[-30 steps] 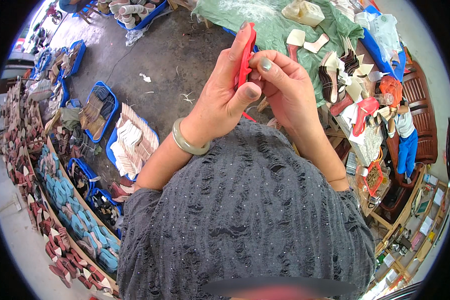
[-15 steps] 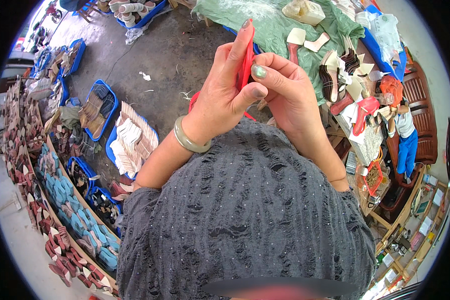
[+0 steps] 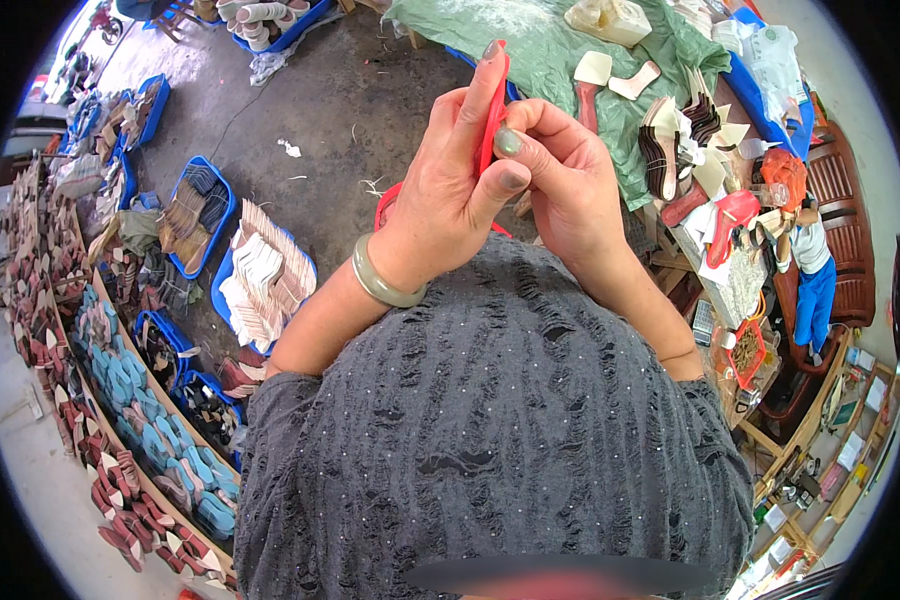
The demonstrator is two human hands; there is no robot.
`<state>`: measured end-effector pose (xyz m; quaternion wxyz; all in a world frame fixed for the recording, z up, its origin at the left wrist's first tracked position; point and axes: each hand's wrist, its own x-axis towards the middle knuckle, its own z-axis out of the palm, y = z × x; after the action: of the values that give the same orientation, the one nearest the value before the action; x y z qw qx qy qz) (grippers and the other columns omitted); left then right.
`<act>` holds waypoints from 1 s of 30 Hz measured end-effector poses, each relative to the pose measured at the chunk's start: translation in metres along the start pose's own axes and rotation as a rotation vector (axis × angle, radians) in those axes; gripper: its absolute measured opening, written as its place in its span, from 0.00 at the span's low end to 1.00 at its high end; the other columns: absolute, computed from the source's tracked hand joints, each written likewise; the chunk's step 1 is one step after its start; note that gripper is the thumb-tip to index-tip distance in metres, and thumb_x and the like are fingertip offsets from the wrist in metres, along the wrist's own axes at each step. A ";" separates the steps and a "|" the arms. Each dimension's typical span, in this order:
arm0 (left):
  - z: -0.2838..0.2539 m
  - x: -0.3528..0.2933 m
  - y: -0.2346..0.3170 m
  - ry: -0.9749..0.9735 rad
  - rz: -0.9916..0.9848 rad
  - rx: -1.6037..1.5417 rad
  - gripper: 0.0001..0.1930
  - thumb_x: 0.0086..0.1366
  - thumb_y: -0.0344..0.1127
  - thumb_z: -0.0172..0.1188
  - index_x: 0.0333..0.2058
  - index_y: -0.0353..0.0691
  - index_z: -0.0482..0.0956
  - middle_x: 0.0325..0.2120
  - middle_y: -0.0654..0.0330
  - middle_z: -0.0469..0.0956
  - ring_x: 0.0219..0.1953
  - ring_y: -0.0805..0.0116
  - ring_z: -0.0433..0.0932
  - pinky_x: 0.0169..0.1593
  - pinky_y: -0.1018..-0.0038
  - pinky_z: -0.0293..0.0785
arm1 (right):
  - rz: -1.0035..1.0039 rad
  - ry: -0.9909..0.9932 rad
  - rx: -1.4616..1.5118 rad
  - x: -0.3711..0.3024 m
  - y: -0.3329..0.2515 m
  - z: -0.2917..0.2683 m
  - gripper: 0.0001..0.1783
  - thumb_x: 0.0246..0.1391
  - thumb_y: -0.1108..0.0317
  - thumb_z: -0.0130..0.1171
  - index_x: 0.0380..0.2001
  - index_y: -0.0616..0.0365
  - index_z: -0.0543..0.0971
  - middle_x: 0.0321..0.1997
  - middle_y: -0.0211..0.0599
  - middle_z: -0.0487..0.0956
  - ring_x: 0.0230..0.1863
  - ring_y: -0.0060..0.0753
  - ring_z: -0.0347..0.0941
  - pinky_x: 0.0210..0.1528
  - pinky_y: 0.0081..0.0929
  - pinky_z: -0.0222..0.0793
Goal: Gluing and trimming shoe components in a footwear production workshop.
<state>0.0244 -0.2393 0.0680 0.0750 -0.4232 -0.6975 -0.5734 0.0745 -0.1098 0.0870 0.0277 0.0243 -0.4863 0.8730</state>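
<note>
In front of my chest, a thin red piece (image 3: 489, 138), seen nearly edge-on, is held upright; its kind does not show clearly. My left hand (image 3: 440, 180) is closed on it, index finger stretched along its side and thumb near its lower end. A pale bangle (image 3: 375, 276) circles the left wrist. My right hand (image 3: 582, 185) is closed in a pinch at the right side of the red piece, thumb over bent fingers. What lies between those fingertips is hidden. Part of a red rim (image 3: 385, 206) shows behind my left wrist.
To the right, a worktable under a green sheet (image 3: 530, 40) bears stacked insoles (image 3: 662, 150) and a red shoe last (image 3: 727, 222). Blue baskets (image 3: 232, 205) with shoe parts stand on the left floor. Racks of blue lasts (image 3: 160, 420) curve along the left. A person (image 3: 813, 270) is at far right.
Both hands have shifted very slightly, and my right thumb has moved a little left, closer against the red piece. The hold is otherwise the same.
</note>
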 end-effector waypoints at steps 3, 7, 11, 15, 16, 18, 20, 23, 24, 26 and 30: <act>0.000 0.000 -0.002 -0.005 -0.008 -0.020 0.40 0.64 0.55 0.50 0.64 0.35 0.47 0.49 0.47 0.64 0.50 0.56 0.65 0.55 0.68 0.62 | 0.011 0.035 -0.034 0.001 -0.001 0.003 0.06 0.54 0.69 0.59 0.30 0.59 0.73 0.28 0.23 0.73 0.29 0.13 0.67 0.32 0.12 0.64; 0.004 -0.004 -0.006 -0.029 -0.077 -0.248 0.41 0.65 0.57 0.47 0.65 0.35 0.43 0.52 0.49 0.63 0.55 0.59 0.63 0.58 0.68 0.60 | 0.000 0.113 -0.102 0.005 0.007 -0.004 0.08 0.51 0.73 0.62 0.27 0.57 0.71 0.25 0.21 0.71 0.27 0.12 0.66 0.29 0.11 0.64; 0.007 -0.007 -0.005 -0.090 -0.230 -0.699 0.44 0.64 0.61 0.42 0.66 0.38 0.35 0.59 0.53 0.57 0.61 0.63 0.58 0.63 0.69 0.55 | -0.341 0.212 -0.332 0.002 0.011 -0.015 0.10 0.48 0.77 0.63 0.28 0.57 0.70 0.23 0.20 0.70 0.25 0.12 0.66 0.35 0.14 0.69; 0.004 -0.002 -0.007 -0.166 -0.231 -0.861 0.45 0.63 0.62 0.41 0.66 0.41 0.31 0.63 0.53 0.52 0.63 0.63 0.55 0.63 0.68 0.54 | -0.325 0.245 -0.269 -0.009 0.020 -0.037 0.25 0.49 0.71 0.63 0.48 0.60 0.64 0.48 0.36 0.69 0.47 0.23 0.69 0.50 0.25 0.67; 0.007 -0.002 -0.008 -0.165 -0.225 -0.860 0.45 0.63 0.62 0.41 0.66 0.41 0.31 0.63 0.53 0.52 0.63 0.63 0.55 0.63 0.68 0.54 | -0.238 0.142 -0.202 -0.012 0.024 -0.039 0.30 0.49 0.68 0.63 0.53 0.61 0.61 0.53 0.39 0.67 0.51 0.26 0.67 0.52 0.27 0.65; 0.011 -0.001 -0.009 -0.108 -0.204 -0.815 0.45 0.63 0.63 0.39 0.66 0.39 0.31 0.63 0.53 0.52 0.62 0.63 0.57 0.62 0.69 0.55 | -0.143 0.085 -0.102 -0.021 0.033 -0.028 0.34 0.51 0.65 0.62 0.58 0.63 0.59 0.55 0.38 0.68 0.53 0.28 0.67 0.54 0.27 0.64; 0.009 0.002 -0.008 -0.122 -0.191 -0.774 0.44 0.63 0.64 0.38 0.65 0.37 0.36 0.62 0.53 0.54 0.61 0.63 0.59 0.62 0.70 0.56 | -0.090 0.125 -0.061 -0.025 0.039 -0.028 0.31 0.53 0.65 0.60 0.57 0.63 0.61 0.52 0.36 0.71 0.53 0.27 0.68 0.54 0.27 0.64; -0.013 0.002 -0.017 -0.208 -0.278 -0.857 0.43 0.64 0.64 0.33 0.64 0.32 0.45 0.59 0.53 0.60 0.60 0.64 0.62 0.62 0.70 0.57 | -0.104 0.121 -0.039 -0.023 0.038 -0.036 0.27 0.55 0.67 0.58 0.56 0.63 0.63 0.50 0.35 0.72 0.51 0.26 0.69 0.53 0.26 0.65; -0.021 0.007 -0.015 -0.280 -0.377 -0.979 0.42 0.64 0.64 0.31 0.62 0.30 0.51 0.57 0.53 0.63 0.59 0.65 0.63 0.61 0.70 0.58 | -0.103 0.119 -0.039 -0.022 0.037 -0.036 0.27 0.55 0.67 0.58 0.56 0.63 0.63 0.50 0.35 0.72 0.51 0.26 0.69 0.53 0.26 0.65; -0.030 0.015 -0.004 -0.189 -0.480 -0.984 0.37 0.68 0.61 0.30 0.56 0.28 0.64 0.50 0.53 0.72 0.54 0.67 0.69 0.59 0.71 0.62 | -0.174 0.083 -0.046 -0.021 0.030 -0.033 0.27 0.55 0.67 0.58 0.55 0.62 0.64 0.49 0.34 0.73 0.49 0.24 0.69 0.51 0.26 0.66; -0.049 0.023 0.001 -0.327 -0.529 -0.703 0.29 0.71 0.53 0.37 0.45 0.28 0.73 0.41 0.56 0.76 0.44 0.71 0.74 0.51 0.74 0.67 | -0.127 0.025 -0.164 -0.021 0.021 -0.044 0.23 0.55 0.68 0.57 0.52 0.61 0.66 0.47 0.31 0.73 0.47 0.21 0.69 0.49 0.23 0.66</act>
<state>-0.0080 -0.2696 0.0983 -0.3328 -0.3154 -0.5474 -0.7001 0.0933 -0.0842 0.0443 0.0909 0.0419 -0.5531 0.8271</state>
